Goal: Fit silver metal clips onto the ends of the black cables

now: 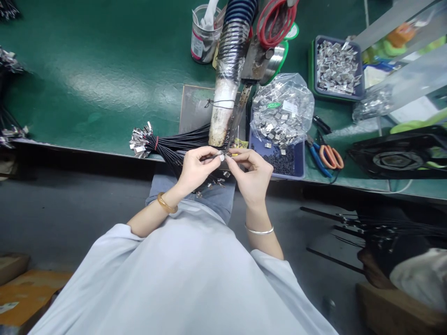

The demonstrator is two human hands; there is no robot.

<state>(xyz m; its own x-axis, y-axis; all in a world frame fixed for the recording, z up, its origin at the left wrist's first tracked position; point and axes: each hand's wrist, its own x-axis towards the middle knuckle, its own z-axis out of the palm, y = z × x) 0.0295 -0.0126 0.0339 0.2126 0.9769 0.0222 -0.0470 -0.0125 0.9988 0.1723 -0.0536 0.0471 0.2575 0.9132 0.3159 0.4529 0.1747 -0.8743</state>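
My left hand (198, 168) and my right hand (252, 173) meet at the bench edge, fingertips nearly touching, below the mouth of a taped hose (220, 116). Pinched in my left fingers is a thin black cable with a small metal connector at its end. The right thumb and forefinger close on that same small metal end; its details are too small to make out. A bundle of black cables (167, 144), tied with a red band, lies beside my left hand, its metal-tipped ends (140, 141) pointing left. More cable ends (217, 180) hang over my lap.
Right of my hands, a blue tray (299, 160) holds small black parts and a clear bag of metal connectors (282, 111). Pliers (318, 158), orange-handled scissors (331, 157) and a connector bin (338, 67) lie further right. Behind the hose stand a tin (201, 44) and a solder spool (275, 63).
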